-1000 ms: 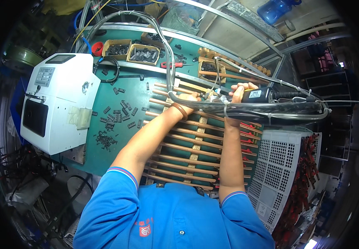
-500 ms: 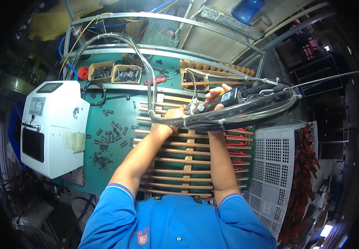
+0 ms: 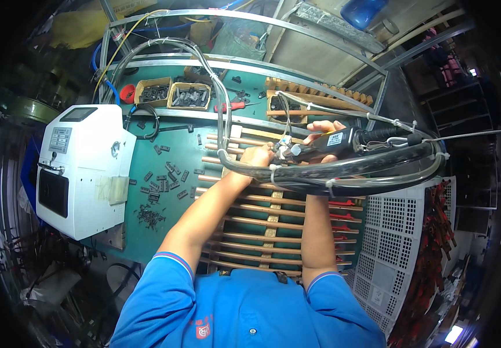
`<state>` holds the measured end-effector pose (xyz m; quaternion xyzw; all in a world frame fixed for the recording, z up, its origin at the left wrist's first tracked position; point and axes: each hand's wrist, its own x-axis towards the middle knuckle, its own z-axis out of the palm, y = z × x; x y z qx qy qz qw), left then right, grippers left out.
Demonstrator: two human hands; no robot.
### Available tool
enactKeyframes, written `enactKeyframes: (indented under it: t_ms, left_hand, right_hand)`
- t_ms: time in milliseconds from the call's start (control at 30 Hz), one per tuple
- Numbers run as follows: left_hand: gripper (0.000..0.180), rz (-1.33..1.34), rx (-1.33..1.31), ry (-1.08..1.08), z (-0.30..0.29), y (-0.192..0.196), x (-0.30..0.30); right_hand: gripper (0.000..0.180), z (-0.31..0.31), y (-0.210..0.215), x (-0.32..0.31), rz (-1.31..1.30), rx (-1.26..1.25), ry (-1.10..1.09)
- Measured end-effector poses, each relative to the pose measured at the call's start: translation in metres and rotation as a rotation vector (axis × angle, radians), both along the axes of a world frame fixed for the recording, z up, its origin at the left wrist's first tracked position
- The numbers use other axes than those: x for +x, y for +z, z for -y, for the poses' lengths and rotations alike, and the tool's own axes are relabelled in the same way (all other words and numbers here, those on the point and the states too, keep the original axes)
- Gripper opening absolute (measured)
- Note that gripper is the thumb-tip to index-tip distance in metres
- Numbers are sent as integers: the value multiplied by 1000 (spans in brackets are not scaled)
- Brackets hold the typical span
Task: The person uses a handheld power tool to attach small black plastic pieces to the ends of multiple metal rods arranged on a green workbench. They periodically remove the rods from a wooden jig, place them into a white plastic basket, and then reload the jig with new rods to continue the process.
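Observation:
My right hand (image 3: 323, 126) is wrapped around a black hand-held power tool (image 3: 334, 141), which lies level over the upper part of a rack of copper-coloured rods (image 3: 256, 207). A thick bundle of hoses and cables (image 3: 378, 168) loops around the tool and crosses in front of both hands. At the tool's nose, my left hand (image 3: 256, 156) is closed near a rod, its fingertips beside small metal and white fittings (image 3: 287, 149). What those fingers pinch is hidden. Several rods carry red pieces (image 3: 342, 217) at their right ends.
A white machine (image 3: 85, 168) stands at the left. Loose black plastic parts (image 3: 163, 184) lie on the green tabletop (image 3: 146, 229). Boxes of black parts (image 3: 189, 95) and a red-handled screwdriver (image 3: 230, 107) are behind. A white perforated crate (image 3: 385, 223) stands right, and a metal frame (image 3: 250, 65) crosses the back.
The whole view has shifted, so the bench and things on it appear slightly further right. Both hands keep their places at the tool and rods.

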<state>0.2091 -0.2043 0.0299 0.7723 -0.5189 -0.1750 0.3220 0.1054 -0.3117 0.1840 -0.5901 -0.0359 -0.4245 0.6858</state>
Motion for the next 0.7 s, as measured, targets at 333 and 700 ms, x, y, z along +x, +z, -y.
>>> enactKeyframes:
  t_ms: [333,700]
  left_hand:
    - [16,-102,-105,75,-1,-11,1]
    - [13,120,-337,104,1,-19,-2]
  right_hand:
    - [43,-37,10,20,-151,-127,-514]
    - [34,-20,-6,17,-222,-232,-457]
